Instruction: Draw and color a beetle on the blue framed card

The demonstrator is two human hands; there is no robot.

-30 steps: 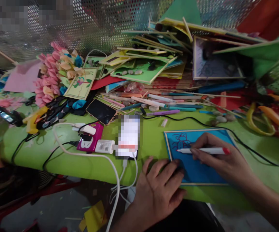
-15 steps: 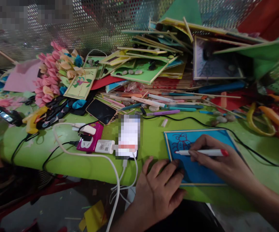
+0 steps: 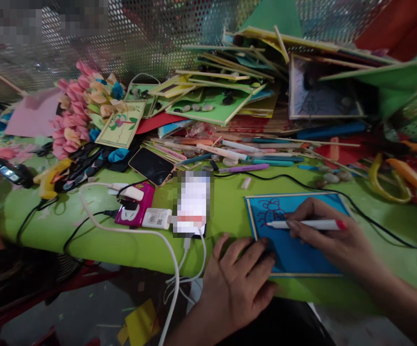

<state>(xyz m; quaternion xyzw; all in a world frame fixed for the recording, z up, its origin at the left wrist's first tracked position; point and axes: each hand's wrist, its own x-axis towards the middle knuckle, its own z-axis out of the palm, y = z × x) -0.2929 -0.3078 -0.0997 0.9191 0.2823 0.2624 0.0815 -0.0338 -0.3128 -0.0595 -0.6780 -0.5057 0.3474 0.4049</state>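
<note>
A white marker pen [image 3: 311, 224] with a red end is pinched in the fingers of my right hand [image 3: 331, 235], its tip down at the drawing. The drawing, a bug with legs and spots [image 3: 271, 214], is in dark lines on a blue card [image 3: 298, 262] framed with thin pale sticks. My left hand [image 3: 242, 274] lies flat with fingers spread, its fingertips at the card's lower left edge. To the left of the card lies a phone [image 3: 194, 202] with a lit, blurred screen and a white cable.
A magenta power strip [image 3: 146, 199] and a loose white cable [image 3: 172, 250] lie to the left. Pens [image 3: 244, 168], scissors [image 3: 388, 182], pebbles [image 3: 331, 178] and piled cards [image 3: 208, 108] line the back. A black cord [image 3: 367, 218] crosses the card's right corner.
My right hand and the marker pen have shifted slightly right. The marker tip has moved a little right and up on the drawing. My left hand and the card stay put.
</note>
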